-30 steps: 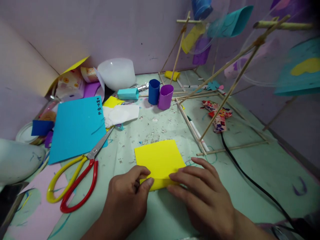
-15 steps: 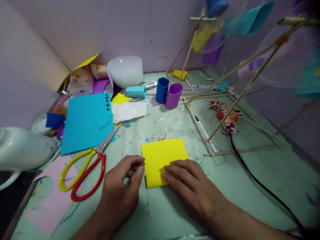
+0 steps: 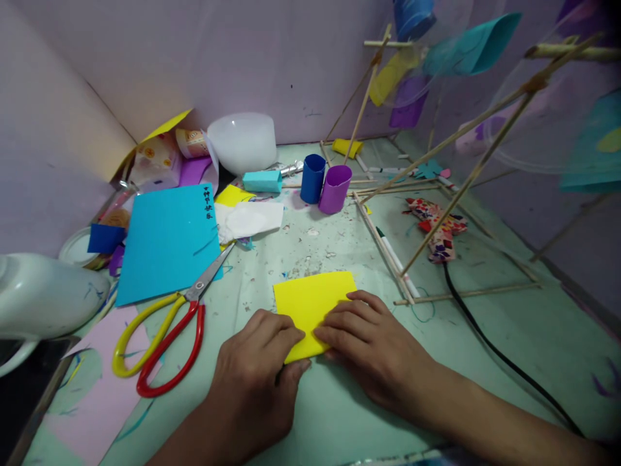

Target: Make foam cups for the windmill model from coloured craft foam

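Observation:
A yellow sheet of paper (image 3: pixel 308 301) lies on the table in front of me, its near edge between my two hands. My left hand (image 3: pixel 259 375) grips the lower left part, fingers on top and thumb at the near edge. Over the right part bends my right hand (image 3: pixel 376 340), fingertips pressed on the sheet and its thumb mostly hidden at the near edge. To the left lie scissors (image 3: pixel 198 290) with one yellow and one red handle, blades apart, tips over a blue sheet (image 3: pixel 167 246) with dark writing. Pink cut paper (image 3: pixel 92 414) lies below the scissors.
A dark blue tube (image 3: pixel 313 179) and a purple tube (image 3: pixel 334 189) stand behind the sheet. Right of them rises a wooden stick frame (image 3: pixel 466 139) with coloured tubes hanging. A black cable (image 3: pixel 485 330) runs from a patterned object (image 3: pixel 439 226). At left lies a white jug (image 3: pixel 53 291).
My left hand has moved right onto the yellow paper and now grips its near edge. My right hand has shifted slightly, its thumb now at that edge. The view has tilted slightly.

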### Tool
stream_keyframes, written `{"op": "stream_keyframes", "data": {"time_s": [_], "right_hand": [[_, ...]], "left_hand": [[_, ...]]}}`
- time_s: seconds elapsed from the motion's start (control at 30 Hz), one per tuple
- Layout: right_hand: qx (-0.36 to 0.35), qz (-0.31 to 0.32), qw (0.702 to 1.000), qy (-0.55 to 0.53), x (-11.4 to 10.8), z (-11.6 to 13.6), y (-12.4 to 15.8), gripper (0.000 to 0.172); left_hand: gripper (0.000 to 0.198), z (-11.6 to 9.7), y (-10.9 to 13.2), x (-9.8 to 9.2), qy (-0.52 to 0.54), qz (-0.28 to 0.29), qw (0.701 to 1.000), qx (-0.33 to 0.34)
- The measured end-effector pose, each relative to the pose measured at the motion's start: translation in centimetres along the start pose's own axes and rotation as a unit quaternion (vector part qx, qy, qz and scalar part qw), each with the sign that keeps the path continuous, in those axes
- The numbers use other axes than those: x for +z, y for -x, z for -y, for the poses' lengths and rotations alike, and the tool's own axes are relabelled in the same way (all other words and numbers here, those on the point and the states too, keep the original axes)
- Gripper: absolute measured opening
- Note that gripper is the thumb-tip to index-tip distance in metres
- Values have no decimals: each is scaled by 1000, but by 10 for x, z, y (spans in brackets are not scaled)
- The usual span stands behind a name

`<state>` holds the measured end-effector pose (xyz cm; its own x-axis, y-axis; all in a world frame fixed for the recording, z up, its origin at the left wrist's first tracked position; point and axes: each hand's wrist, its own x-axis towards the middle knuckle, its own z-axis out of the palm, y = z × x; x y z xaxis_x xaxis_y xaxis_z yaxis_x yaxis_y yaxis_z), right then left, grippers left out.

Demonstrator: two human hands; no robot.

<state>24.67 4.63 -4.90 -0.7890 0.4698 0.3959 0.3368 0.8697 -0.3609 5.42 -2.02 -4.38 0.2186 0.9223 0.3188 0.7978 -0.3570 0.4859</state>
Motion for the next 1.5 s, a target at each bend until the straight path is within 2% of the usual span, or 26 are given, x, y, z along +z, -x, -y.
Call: {"op": "stream_keyframes", "data": {"time_s": [0.13, 0.33, 0.47, 0.63, 0.7, 0.77, 0.87, 1.03, 1.13, 1.2, 1.33, 1.5], "right_hand": [[9, 4, 999, -44, -2, -3, -4, 21], [64, 37, 991, -110, -11, -9, -18, 17], [111, 51, 986, -116, -12, -15, -27, 18], [158, 35, 985, -65, -9, -19, -29, 23], [161, 23, 985, -59, -8, -19, -28, 25], [156, 11, 986, -59, -8, -19, -26, 25], [147, 8, 988, -41, -8, -19, -24, 25], [164, 4, 986, -10, -7, -19, -22, 27], [157, 1, 988, -12, -6, -20, -23, 28], [140, -2, 990, -16, -5, -21, -25, 27], [127, 3, 992, -3, -4, -22, -29, 26], [130, 12, 991, 13, -2, -24, -33, 29]], "left_hand": [[9, 2, -4, -2, 25, -8, 999, -23], [16, 4, -18, -8, 87, 49, 986, -132], [21, 1, -31, -13, 92, 83, 970, -210], [26, -2, -41, -19, 84, 114, 943, -302], [30, 0, -43, -21, 92, 96, 941, -312], [31, 4, -45, -23, 90, 51, 945, -309], [27, 12, -49, -24, 53, 11, 955, -293], [34, 17, -57, -22, 9, 91, 962, -259], [32, 17, -59, -20, -2, 121, 956, -267], [27, 17, -60, -20, 16, 108, 951, -288], [24, 19, -62, -25, 118, 67, 933, -332], [20, 20, -64, -25, 175, 48, 918, -353]]}}
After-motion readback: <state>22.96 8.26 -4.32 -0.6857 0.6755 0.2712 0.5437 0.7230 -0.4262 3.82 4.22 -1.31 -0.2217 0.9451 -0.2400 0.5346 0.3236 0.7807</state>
